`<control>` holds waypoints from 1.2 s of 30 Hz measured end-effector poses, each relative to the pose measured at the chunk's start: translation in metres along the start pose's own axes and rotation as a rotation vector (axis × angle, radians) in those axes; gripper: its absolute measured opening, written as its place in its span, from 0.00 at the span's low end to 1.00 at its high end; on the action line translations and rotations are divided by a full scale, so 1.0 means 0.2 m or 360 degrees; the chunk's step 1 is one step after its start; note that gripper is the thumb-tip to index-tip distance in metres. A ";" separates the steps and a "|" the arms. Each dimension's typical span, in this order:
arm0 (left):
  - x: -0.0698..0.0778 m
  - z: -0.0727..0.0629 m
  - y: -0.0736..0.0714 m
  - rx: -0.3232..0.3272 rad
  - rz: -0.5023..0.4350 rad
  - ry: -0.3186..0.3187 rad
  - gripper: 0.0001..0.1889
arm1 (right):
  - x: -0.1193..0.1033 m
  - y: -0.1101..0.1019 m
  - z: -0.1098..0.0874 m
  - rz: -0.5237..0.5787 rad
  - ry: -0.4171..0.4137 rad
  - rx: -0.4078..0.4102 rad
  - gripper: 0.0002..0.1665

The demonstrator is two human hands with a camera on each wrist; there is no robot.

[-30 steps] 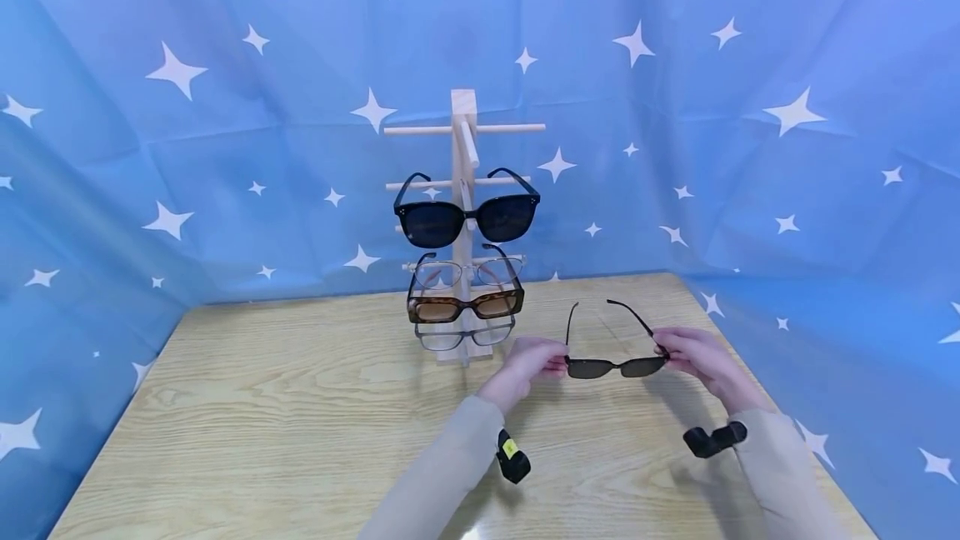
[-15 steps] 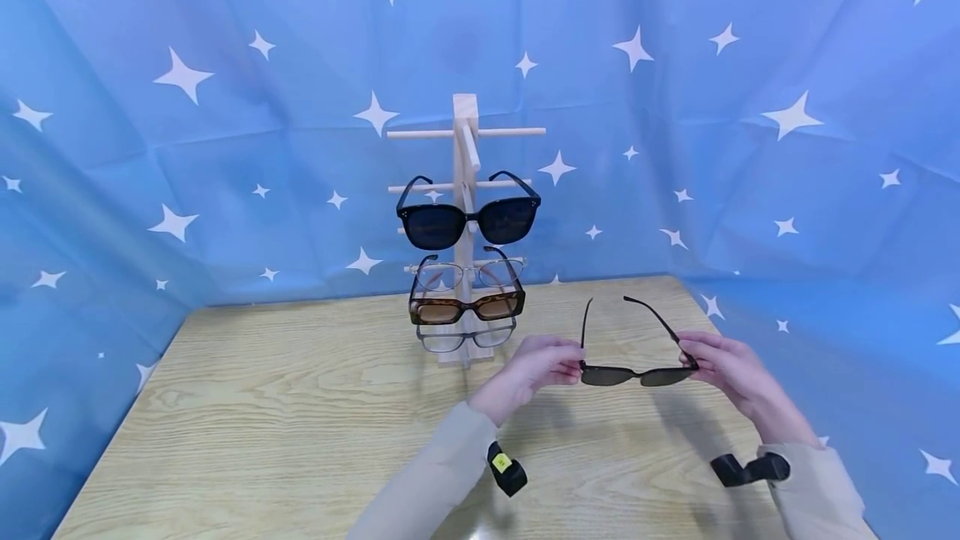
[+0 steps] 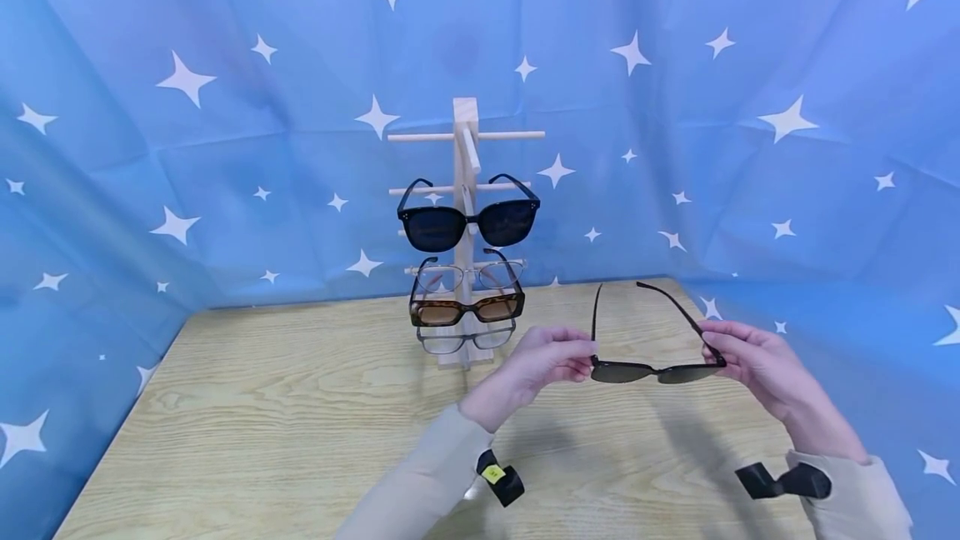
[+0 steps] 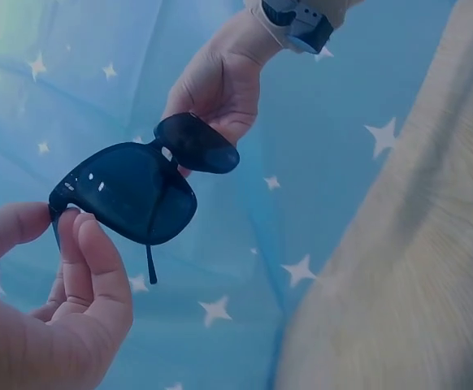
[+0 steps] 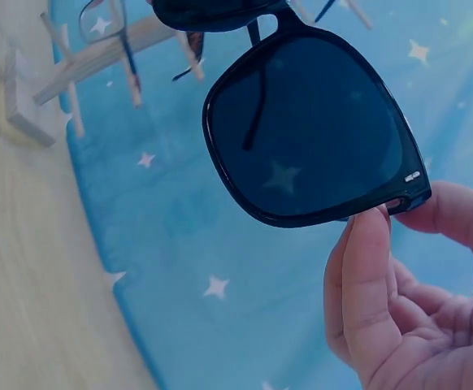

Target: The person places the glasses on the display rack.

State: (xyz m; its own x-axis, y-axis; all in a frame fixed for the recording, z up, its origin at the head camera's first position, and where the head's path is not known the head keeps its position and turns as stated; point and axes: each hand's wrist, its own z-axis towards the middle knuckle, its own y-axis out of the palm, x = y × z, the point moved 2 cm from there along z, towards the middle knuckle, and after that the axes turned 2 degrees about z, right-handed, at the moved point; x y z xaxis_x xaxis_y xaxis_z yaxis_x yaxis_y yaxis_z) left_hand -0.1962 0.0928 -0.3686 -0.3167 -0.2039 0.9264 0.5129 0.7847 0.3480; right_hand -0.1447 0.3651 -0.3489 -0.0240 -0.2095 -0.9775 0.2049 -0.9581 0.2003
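Observation:
A pair of black sunglasses (image 3: 622,372) with dark lenses is held up off the table, temples unfolded and pointing away toward the back. My left hand (image 3: 536,369) pinches the frame at its left hinge corner between thumb and fingers. At the opposite hinge, my right hand (image 3: 765,365) grips the frame the same way. In the left wrist view the sunglasses (image 4: 131,191) hang between both hands. The right wrist view has one lens of the sunglasses (image 5: 310,130) large, the fingers at its outer corner.
Left of the hands stands a wooden glasses rack (image 3: 465,113) with crossbars. It bears large black sunglasses (image 3: 506,223), thin-framed glasses (image 3: 438,277), tortoiseshell sunglasses (image 3: 438,313) and grey-framed glasses (image 3: 442,344). A starry blue curtain (image 3: 300,148) hangs behind the wooden table (image 3: 262,423).
Both hands have carried the sunglasses to the right and nearer the camera, so they look larger. The right hand has shifted further right than the left. The glasses on the rack stay put.

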 end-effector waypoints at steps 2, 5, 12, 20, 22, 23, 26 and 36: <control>0.04 -0.03 0.01 -0.0032 0.0005 0.0028 0.09 | -0.03 0.01 -0.01 0.0028 -0.0030 -0.0030 0.22; 0.10 -0.06 0.04 -0.0073 0.0005 0.0078 0.06 | -0.08 0.02 -0.01 0.0075 -0.0061 -0.0073 0.22; 0.23 -0.13 0.07 -0.0125 0.0033 0.0178 0.03 | -0.20 0.07 -0.01 0.0147 -0.0117 -0.0189 0.23; 0.36 -0.22 0.09 -0.0160 0.0040 0.0300 0.07 | -0.31 0.14 0.03 0.0236 -0.0177 -0.0230 0.23; 0.40 -0.24 0.09 -0.0157 0.0034 0.0329 0.06 | -0.34 0.17 0.05 0.0246 -0.0192 -0.0239 0.23; 0.42 -0.25 0.09 -0.0156 0.0031 0.0338 0.07 | -0.35 0.18 0.05 0.0247 -0.0204 -0.0242 0.23; 0.47 -0.27 0.08 -0.0156 0.0044 0.0383 0.07 | -0.39 0.21 0.08 0.0242 -0.0226 -0.0241 0.22; 0.67 -0.36 0.06 -0.0098 0.0182 0.0536 0.10 | -0.54 0.32 0.16 0.0152 -0.0271 -0.0177 0.20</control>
State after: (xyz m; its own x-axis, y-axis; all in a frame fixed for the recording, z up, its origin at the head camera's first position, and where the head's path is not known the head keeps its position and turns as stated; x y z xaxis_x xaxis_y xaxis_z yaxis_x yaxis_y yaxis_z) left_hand -0.1749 0.0331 -0.2305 0.0211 -0.3065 0.9517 0.5800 0.7791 0.2380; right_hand -0.1602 0.3203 -0.2281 -0.1624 -0.3374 -0.9272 0.3203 -0.9069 0.2739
